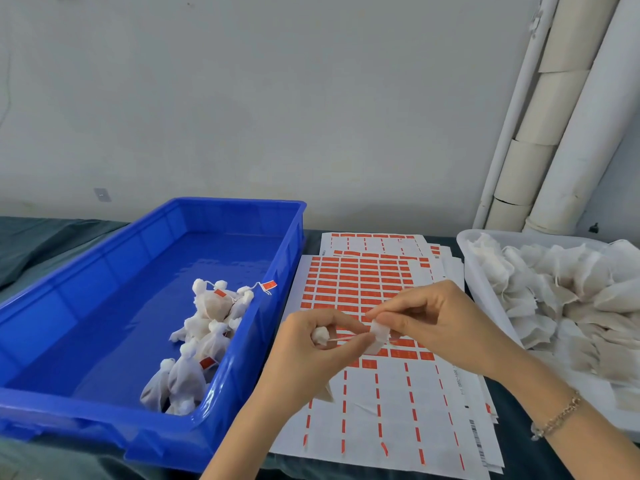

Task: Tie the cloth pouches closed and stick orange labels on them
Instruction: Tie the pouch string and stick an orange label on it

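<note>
My left hand (311,348) and my right hand (440,320) meet above the orange label sheet (360,282) and work one white cloth pouch (377,336). The left fingers curl round its bunched top (320,336) and its thin drawstring. The right fingertips pinch the white cloth at the other end. The pouch body hangs partly hidden under my left palm. Several tied pouches (204,327) with orange labels lie in the blue bin (104,258).
A white tray (465,244) at the right holds several untied pouches (568,292). More label sheets (374,240) are stacked under the top one. Pipes (561,133) run up the wall at the far right. A dark cloth covers the table (52,237).
</note>
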Available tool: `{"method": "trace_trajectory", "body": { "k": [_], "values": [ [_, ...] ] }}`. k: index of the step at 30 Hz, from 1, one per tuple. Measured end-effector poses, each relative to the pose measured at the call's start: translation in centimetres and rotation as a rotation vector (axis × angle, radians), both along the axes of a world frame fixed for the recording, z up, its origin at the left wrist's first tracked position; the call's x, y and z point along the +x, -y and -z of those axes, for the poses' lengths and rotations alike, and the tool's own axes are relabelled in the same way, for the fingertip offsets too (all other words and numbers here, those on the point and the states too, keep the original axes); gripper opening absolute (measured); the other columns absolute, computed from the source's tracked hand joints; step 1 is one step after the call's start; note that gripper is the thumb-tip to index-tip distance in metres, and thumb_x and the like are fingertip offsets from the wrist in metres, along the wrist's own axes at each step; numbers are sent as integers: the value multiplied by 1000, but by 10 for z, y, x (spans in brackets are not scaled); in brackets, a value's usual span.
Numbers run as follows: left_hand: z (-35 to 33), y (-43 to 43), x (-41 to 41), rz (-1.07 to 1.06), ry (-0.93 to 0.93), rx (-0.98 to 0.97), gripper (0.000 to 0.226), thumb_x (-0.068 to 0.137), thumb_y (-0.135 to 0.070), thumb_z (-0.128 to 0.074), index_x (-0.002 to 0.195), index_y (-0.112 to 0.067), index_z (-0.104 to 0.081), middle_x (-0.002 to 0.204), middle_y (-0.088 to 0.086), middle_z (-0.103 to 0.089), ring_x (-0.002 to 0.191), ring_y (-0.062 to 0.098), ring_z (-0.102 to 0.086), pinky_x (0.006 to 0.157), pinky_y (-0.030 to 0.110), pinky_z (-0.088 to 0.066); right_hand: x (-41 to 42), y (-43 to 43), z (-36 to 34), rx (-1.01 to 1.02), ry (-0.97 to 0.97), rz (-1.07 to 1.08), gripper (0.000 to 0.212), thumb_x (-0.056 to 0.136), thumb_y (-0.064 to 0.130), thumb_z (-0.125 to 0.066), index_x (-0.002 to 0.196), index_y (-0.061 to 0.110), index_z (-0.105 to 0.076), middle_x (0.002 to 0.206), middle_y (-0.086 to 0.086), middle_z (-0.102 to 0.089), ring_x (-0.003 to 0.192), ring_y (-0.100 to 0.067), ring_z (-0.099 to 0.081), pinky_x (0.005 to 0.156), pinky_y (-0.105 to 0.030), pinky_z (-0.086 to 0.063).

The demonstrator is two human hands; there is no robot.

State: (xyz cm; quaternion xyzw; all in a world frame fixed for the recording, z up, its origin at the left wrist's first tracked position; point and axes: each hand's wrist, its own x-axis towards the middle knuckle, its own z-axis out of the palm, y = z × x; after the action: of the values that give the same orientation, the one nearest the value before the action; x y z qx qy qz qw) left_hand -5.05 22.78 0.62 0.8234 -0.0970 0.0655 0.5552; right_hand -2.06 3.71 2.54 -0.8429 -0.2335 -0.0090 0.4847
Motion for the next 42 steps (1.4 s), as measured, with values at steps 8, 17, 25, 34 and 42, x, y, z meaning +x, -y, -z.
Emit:
{"method": "trace_trajectory", "body": {
  "k": [8,17,25,34,42],
  "values": [
    [0,2,-7,-88,-167,-233,6,73,-34,-77,68,-33,-76,65,-14,-69,62,-3,-62,52,7,-44,-10,-7,8,269,-152,12,35,74,50,-58,103,33,-68,97,13,-73,92,-9,-69,77,-20,-56],
    [4,3,-6,-125,-247,-317,10,73,-33,-78,65,-26,-75,51,-8,-60,45,3,-53,48,12,-43,-16,-8,26,313,-156,142,29,64,41,-72,85,21,-74,79,6,-74,78,-13,-72,70,-19,-56],
    [10,2,-3,-100,-328,-353,11,74,-32,-78,72,-22,-76,54,0,-58,46,7,-49,50,17,-44,-15,-9,25,324,-196,112,18,80,21,-72,96,28,-70,92,14,-73,90,-5,-69,73,-15,-54],
    [12,-8,-1,107,-435,-358,29,67,-45,-76,87,-23,-78,57,-2,-56,49,6,-48,55,17,-43,-12,-7,27,212,-101,114,11,80,18,-74,87,26,-73,86,12,-74,86,-8,-70,74,-16,-55],
    [15,-4,2,32,-462,-304,14,76,-41,-72,77,-28,-78,52,-2,-52,47,5,-48,57,20,-44,-16,-4,28,139,73,126,14,69,38,-69,83,40,-72,89,24,-71,93,0,-66,77,-9,-51]
  ]
}}
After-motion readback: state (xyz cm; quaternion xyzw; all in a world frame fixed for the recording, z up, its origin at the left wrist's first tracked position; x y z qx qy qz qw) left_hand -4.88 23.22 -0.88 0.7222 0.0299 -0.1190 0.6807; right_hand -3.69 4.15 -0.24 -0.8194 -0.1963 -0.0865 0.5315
